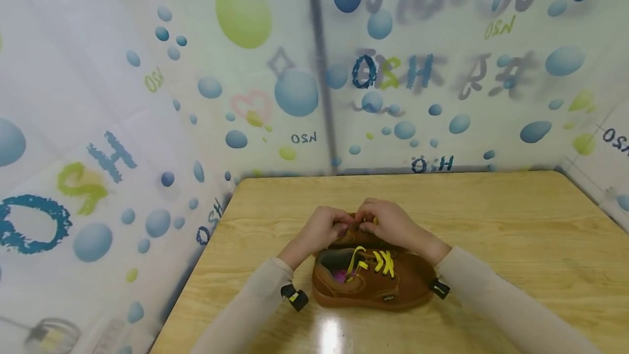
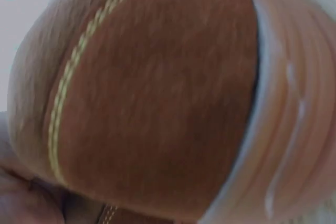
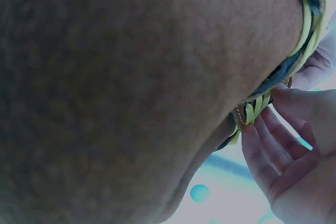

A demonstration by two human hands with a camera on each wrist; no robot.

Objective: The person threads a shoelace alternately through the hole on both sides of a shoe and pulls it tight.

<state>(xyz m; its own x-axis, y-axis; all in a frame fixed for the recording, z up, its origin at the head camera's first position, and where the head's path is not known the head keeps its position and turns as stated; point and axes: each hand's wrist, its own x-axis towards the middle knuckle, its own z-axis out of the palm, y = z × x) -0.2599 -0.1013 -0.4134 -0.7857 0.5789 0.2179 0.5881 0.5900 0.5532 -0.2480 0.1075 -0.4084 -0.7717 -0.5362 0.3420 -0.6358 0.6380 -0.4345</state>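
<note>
Two brown shoes with yellow laces lie side by side on the table. My left hand (image 1: 321, 228) pinches the upper of the far shoe (image 1: 363, 240) near its opening. Close beside it, my right hand (image 1: 390, 224) grips the same shoe at the lacing. In the right wrist view, thumb and fingertips pinch the stitched eyelet edge by the yellow lace (image 3: 251, 113). The near shoe (image 1: 413, 277) lies in front of both hands, toe to the right, a loose lace loop (image 1: 355, 258) over its opening. Its stitched heel (image 2: 157, 93) fills the left wrist view. My hands hide much of the far shoe.
The wooden table (image 1: 516, 223) extends around the shoes. White sheeting (image 1: 275, 152) printed with blue and green dots stands behind and to the left. Black camera straps (image 1: 295, 296) sit on both wrists, close to the near shoe.
</note>
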